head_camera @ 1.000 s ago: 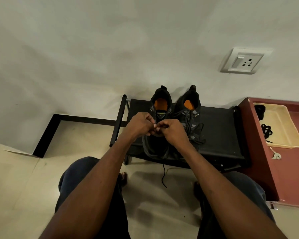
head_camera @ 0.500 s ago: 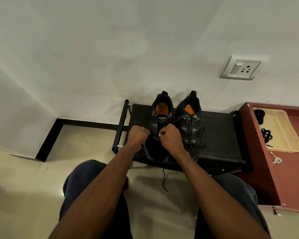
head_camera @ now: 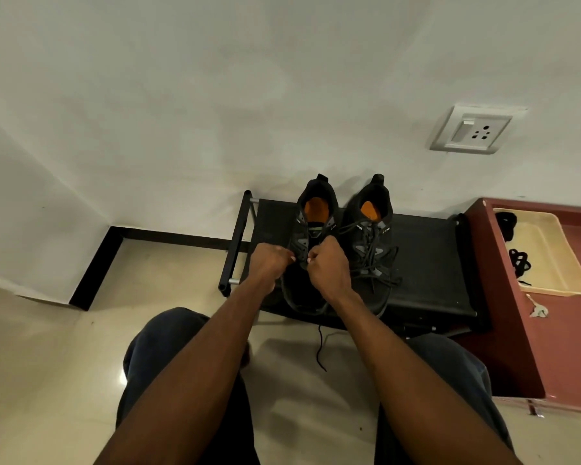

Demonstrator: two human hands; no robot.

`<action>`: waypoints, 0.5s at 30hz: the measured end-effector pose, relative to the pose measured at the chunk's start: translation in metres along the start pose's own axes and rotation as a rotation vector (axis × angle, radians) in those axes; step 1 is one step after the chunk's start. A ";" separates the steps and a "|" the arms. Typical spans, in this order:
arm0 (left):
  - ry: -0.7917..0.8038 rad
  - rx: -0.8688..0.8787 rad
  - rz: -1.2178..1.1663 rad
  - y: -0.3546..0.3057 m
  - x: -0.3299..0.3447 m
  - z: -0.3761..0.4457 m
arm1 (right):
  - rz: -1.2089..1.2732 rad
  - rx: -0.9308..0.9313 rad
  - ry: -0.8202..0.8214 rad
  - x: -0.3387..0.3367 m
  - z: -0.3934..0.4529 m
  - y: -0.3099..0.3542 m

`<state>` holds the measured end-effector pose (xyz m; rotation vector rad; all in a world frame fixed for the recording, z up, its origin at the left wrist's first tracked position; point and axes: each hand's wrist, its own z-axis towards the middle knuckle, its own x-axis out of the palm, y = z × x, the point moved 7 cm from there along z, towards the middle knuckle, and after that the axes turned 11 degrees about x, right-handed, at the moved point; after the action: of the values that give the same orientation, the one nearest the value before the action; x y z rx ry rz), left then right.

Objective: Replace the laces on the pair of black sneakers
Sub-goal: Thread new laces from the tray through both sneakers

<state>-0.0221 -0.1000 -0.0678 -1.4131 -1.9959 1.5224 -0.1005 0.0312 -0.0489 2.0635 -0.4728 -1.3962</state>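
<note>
Black, with orange insoles, the two sneakers stand side by side on a low black rack [head_camera: 426, 263] against the wall, heels toward the wall and toes toward the person; the left sneaker [head_camera: 312, 226] has its upper eyelets bare, and a thin black lace [head_camera: 321, 347] hangs from its toe end over the rack's front edge down toward the floor; the right sneaker [head_camera: 373, 243] is laced, its loose ends spread across its tongue and side; both hands meet over the middle of the left sneaker; the left hand [head_camera: 270, 265] is curled closed at the shoe's left eyelet row, the right hand [head_camera: 327, 266] is curled closed at the right side, fingertips of both pinched close together, though what exactly they pinch is too small to tell, most likely the lace; the person's knees in dark trousers flank the forearms below; to the right of the rack stands a reddish-brown table [head_camera: 557, 330] carrying a cream tray [head_camera: 571, 283] with dark laces [head_camera: 519, 263] coiled in it, and a small bunch of keys [head_camera: 537, 310] lies just in front of the tray; a white wall socket [head_camera: 472, 132] sits on the wall above
</note>
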 end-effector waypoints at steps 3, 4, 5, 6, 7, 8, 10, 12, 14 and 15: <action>-0.007 0.028 0.003 0.000 0.001 0.001 | 0.075 0.006 0.114 0.002 0.006 0.000; 0.023 0.054 0.036 0.000 0.003 0.003 | 0.100 0.026 0.164 0.002 0.007 -0.001; 0.067 0.081 0.080 -0.001 0.006 0.004 | 0.121 0.054 0.208 0.001 0.008 -0.001; 0.087 0.089 0.113 0.000 0.007 0.006 | 0.134 0.084 0.242 0.000 0.010 -0.003; 0.084 0.082 0.096 0.002 0.007 0.007 | 0.148 0.118 0.265 0.000 0.013 -0.005; 0.072 0.065 0.067 0.004 0.006 0.007 | 0.158 0.142 0.275 0.001 0.015 -0.008; 0.034 0.040 0.029 0.006 0.005 0.010 | 0.182 0.155 0.265 0.002 0.015 -0.009; 0.026 0.032 0.010 0.004 0.003 0.007 | 0.215 0.154 0.249 0.004 0.015 -0.009; 0.030 0.055 0.010 0.002 0.003 0.006 | 0.223 0.141 0.251 0.006 0.015 -0.008; 0.033 0.070 0.020 0.001 0.003 0.006 | 0.226 0.134 0.252 0.006 0.014 -0.008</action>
<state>-0.0270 -0.1017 -0.0722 -1.4256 -1.8956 1.5519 -0.1109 0.0299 -0.0620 2.1768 -0.6822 -0.9816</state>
